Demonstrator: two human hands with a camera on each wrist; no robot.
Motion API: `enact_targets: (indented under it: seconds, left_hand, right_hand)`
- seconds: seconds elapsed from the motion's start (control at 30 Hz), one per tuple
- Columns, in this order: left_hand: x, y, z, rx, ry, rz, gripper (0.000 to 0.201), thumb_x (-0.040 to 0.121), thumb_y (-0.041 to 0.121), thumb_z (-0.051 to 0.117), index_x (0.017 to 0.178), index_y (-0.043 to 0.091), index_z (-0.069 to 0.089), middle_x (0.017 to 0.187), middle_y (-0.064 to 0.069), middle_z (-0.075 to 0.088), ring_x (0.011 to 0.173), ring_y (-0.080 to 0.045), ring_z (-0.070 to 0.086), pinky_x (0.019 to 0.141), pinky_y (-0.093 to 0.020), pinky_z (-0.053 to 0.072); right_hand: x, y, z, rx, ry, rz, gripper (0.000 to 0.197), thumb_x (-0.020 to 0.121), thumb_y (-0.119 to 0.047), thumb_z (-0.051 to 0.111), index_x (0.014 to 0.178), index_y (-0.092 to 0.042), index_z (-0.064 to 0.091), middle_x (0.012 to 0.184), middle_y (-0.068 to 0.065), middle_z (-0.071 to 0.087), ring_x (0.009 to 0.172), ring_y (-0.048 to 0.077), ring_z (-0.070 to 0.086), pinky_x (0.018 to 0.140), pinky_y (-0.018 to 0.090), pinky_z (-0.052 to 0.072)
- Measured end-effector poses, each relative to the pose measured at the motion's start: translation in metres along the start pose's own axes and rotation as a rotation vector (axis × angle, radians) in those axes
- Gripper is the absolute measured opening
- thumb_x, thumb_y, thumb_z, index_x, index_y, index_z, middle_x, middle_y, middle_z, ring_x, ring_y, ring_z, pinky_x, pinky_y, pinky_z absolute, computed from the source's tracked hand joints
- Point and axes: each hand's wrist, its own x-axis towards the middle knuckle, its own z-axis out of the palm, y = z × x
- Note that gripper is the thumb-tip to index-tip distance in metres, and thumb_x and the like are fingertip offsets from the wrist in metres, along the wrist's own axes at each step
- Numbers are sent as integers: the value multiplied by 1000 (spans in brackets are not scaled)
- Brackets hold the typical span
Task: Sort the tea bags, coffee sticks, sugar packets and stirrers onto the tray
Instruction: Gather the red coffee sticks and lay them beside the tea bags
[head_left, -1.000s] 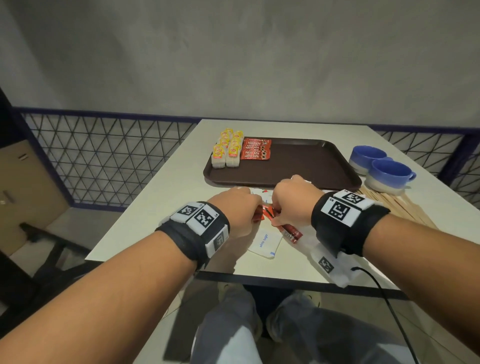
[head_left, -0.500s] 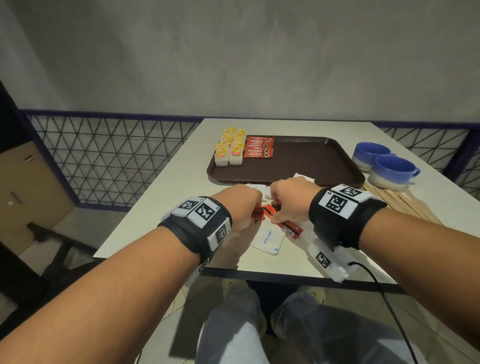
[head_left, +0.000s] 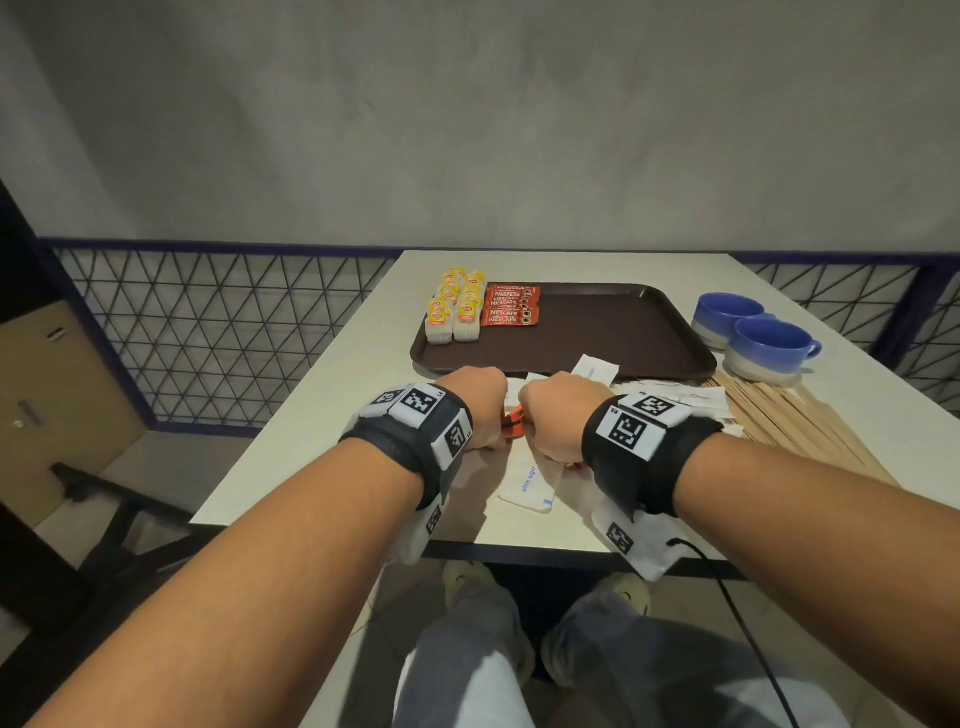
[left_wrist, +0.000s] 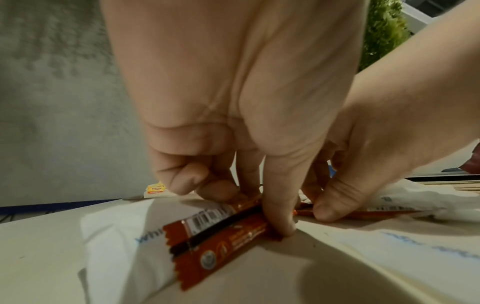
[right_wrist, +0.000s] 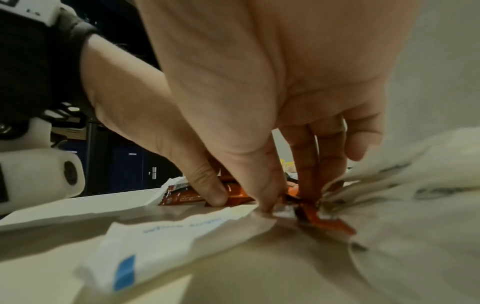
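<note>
Both hands (head_left: 475, 410) (head_left: 558, 415) pinching coffee sticks (left_wrist: 221, 230) at frame centre; better squared into one bundle, sugar packets (head_left: 530, 480) left behind.

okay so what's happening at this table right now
A person is sorting drink supplies onto a brown tray. Tea bags and some coffee sticks already sit on it. The left hand and right hand each pinch a red coffee stick on the table, among white sugar packets. The wooden stirrers lie untouched beside two blue cups.
</note>
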Motion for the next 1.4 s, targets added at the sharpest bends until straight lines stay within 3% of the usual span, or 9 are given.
enact_targets:
  seconds: [0.1, 0.27, 0.5, 0.67, 0.83, 0.9, 1.0, 1.1, 1.4]
  left_hand:
    - [3, 4, -3, 1, 6, -21, 20, 83, 28, 82, 87, 14, 68, 75, -2, 64, 78, -24, 65, 67, -32, 50]
    - [6, 7, -10, -1, 26, -45, 34, 81, 37, 84, 79, 15, 58, 83, -5, 66, 81, -26, 67, 71, -34, 55]
    - [0, 2, -18, -49, 78, -27, 34, 79, 36, 86, 96, 10, 74, 86, -5, 73, 83, -25, 71, 66, -32, 55]
    - [-9, 0, -42, -315, 167, -38, 25, 88, 35, 80, 101, 15, 73, 86, 2, 71, 74, -11, 67, 60, -25, 49]
    - [-17, -13, -68, -579, 217, -59, 34, 86, 48, 79, 102, 20, 70, 98, 0, 75, 92, -18, 72, 87, -38, 60]
    - [-18, -22, -72, -768, 200, -55, 35, 87, 43, 80, 103, 13, 74, 100, -7, 80, 94, -23, 77, 92, -44, 60]
    - [-22, -26, -72, -1144, 199, -57, 22, 102, 20, 64, 115, 2, 66, 109, -19, 76, 81, -22, 77, 81, -42, 65]
    - [-22, -24, -69, -1342, 261, -92, 15, 108, 14, 53, 112, 3, 62, 89, -13, 71, 62, -15, 70, 59, -28, 64]
    - [-3, -6, -65, -1700, 78, -170, 29, 100, 37, 45, 74, 22, 45, 55, 8, 36, 40, -7, 29, 35, -18, 24]
  right_hand:
    - [0, 1, -4, 27, 21, 29, 12, 94, -15, 64, 104, -17, 59, 78, 2, 47, 79, 25, 57, 75, 37, 53]
    - [-1, 8, -14, 196, 134, 84, 19, 88, -14, 68, 79, -17, 51, 85, 6, 57, 74, 25, 62, 69, 36, 56]
    - [-9, 51, -49, 609, 188, 180, 11, 86, -20, 76, 94, -12, 74, 91, 5, 74, 82, 17, 69, 70, 31, 59]
    - [-16, 95, -64, 1101, 102, 299, 31, 91, -12, 70, 117, 5, 68, 84, 13, 67, 74, 19, 59, 71, 32, 46]
    - [-33, 124, -54, 1395, 10, 320, 25, 94, -5, 68, 117, 3, 67, 102, 17, 64, 73, 17, 62, 52, 26, 55]
    - [-39, 136, -43, 1431, 13, 312, 24, 96, -5, 65, 119, 2, 67, 109, 18, 70, 74, 18, 65, 56, 29, 57]
    - [-44, 150, -30, 1465, -7, 331, 22, 98, -6, 61, 119, -4, 68, 116, 19, 72, 82, 20, 66, 68, 33, 56]
    - [-50, 155, -22, 1486, -5, 345, 20, 100, -6, 57, 118, -7, 66, 113, 19, 73, 84, 20, 66, 66, 33, 54]
    - [-41, 147, -37, 1754, 123, 128, 31, 102, -8, 55, 132, -9, 60, 117, 16, 72, 74, 14, 70, 57, 26, 52]
